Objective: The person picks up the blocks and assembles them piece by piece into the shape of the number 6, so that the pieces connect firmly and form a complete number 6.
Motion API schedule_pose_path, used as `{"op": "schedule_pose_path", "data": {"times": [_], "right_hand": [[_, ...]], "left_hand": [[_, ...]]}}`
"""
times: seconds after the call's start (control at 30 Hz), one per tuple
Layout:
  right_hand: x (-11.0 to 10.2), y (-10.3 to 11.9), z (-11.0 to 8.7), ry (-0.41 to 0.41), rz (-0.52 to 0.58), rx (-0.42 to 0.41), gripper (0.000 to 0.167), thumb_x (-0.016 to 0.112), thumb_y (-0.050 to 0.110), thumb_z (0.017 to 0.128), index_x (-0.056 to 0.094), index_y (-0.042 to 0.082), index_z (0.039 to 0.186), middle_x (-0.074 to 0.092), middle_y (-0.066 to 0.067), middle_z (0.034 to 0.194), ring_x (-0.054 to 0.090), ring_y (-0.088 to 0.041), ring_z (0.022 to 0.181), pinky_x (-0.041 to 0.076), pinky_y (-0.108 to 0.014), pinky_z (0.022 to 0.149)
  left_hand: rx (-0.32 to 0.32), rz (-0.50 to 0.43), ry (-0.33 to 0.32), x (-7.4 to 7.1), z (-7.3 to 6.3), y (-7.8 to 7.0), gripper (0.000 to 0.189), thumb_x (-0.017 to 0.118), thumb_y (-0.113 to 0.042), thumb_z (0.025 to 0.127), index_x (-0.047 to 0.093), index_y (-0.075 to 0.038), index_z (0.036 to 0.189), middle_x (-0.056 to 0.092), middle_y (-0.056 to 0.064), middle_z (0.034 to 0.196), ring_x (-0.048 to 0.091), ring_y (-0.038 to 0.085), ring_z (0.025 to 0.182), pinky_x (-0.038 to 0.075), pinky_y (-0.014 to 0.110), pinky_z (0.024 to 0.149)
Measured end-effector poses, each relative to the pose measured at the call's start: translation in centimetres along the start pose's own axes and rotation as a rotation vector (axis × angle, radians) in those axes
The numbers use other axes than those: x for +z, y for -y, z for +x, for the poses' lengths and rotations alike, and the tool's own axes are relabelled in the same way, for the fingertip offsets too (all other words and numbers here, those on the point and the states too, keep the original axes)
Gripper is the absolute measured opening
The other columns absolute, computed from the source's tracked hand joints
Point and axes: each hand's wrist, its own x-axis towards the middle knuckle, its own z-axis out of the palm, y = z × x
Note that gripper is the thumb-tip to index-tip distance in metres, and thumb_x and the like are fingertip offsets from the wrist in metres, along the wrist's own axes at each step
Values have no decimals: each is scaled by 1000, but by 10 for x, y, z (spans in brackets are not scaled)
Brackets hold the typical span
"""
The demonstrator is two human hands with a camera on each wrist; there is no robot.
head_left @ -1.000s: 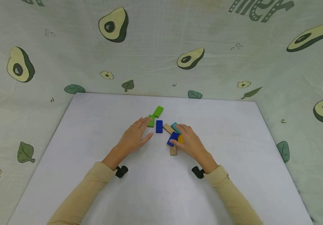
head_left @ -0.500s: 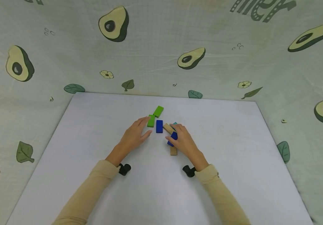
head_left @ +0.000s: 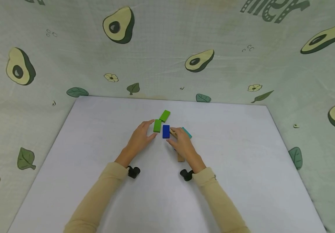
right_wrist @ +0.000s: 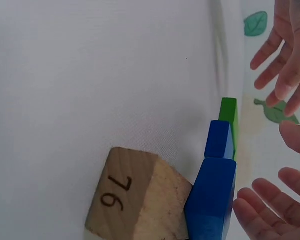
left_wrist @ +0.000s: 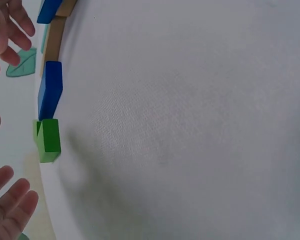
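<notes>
My left hand [head_left: 140, 137] hovers just left of the nearer green block [head_left: 157, 126], fingers spread and nothing between them. A second green block [head_left: 165, 116] lies behind it, corner to corner. My right hand [head_left: 183, 144] is over the cluster on the right, its fingers loosely bent and holding nothing. Right of the near green block stands a blue block [head_left: 166, 131]. A teal block [head_left: 186, 132] and a wooden block [head_left: 180, 158] stick out from under the right hand. That hand hides another blue block [right_wrist: 210, 200], seen in the right wrist view beside a wooden block marked 76 [right_wrist: 125, 192].
The blocks lie on a white tabletop [head_left: 97, 123]. A pale cloth [head_left: 155, 38] printed with avocados and leaves hangs behind and around it. A black wrist camera [head_left: 133, 172] sits at the left cuff, another [head_left: 186, 175] at the right.
My right hand has shifted left across the cluster, uncovering more of the teal block and covering the second blue and yellow blocks. The left fingertips have come off the green block to its left side.
</notes>
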Motion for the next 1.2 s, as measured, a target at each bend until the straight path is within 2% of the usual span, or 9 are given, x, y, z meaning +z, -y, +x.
{"op": "schedule_pose_path", "data": {"times": [0.23, 0.37, 0.47, 0.73, 0.97, 1.2], "right_hand": [[1, 3, 18, 7, 5, 29, 53, 64, 23, 89, 45, 4, 134, 52, -15, 127, 51, -27, 117, 44, -41, 99], [-1, 5, 31, 4, 46, 72, 53, 64, 22, 88, 46, 4, 134, 53, -17, 126, 52, -30, 115, 46, -41, 96], [-3, 8, 39, -16, 87, 76, 52, 66, 18, 87, 47, 2, 133, 54, -19, 124, 52, -33, 114, 47, -42, 94], [-6, 10, 53, -48, 90, 62, 52, 66, 21, 87, 48, 0, 131, 56, -19, 122, 53, -31, 111, 46, -42, 93], [-6, 10, 61, -45, 111, 87, 52, 65, 20, 87, 47, 2, 132, 54, -20, 123, 52, -32, 112, 46, -43, 94], [-8, 8, 66, -37, 110, 91, 54, 66, 22, 87, 46, 5, 134, 54, -17, 124, 50, -30, 115, 44, -43, 97]], "left_hand": [[-117, -149, -18, 7, 13, 2, 59, 68, -22, 85, 43, -7, 136, 55, 14, 121, 57, 27, 107, 49, 40, 91], [-186, -235, -41, 13, 21, 2, 58, 69, -18, 83, 45, -4, 134, 57, 15, 116, 59, 28, 101, 50, 41, 86], [-244, -280, -47, 18, 29, 2, 57, 69, -18, 83, 46, -4, 133, 58, 16, 114, 60, 29, 99, 50, 41, 84], [-325, -195, -53, 30, 45, 2, 52, 70, -23, 82, 51, 0, 125, 60, 17, 104, 57, 29, 94, 48, 40, 80], [-382, -145, -46, 35, 51, 0, 51, 70, -29, 82, 53, 2, 119, 60, 17, 102, 57, 28, 90, 49, 38, 77], [-406, -119, -48, 37, 53, -1, 48, 69, -29, 80, 54, 2, 114, 58, 18, 104, 56, 29, 89, 48, 40, 77]]}}
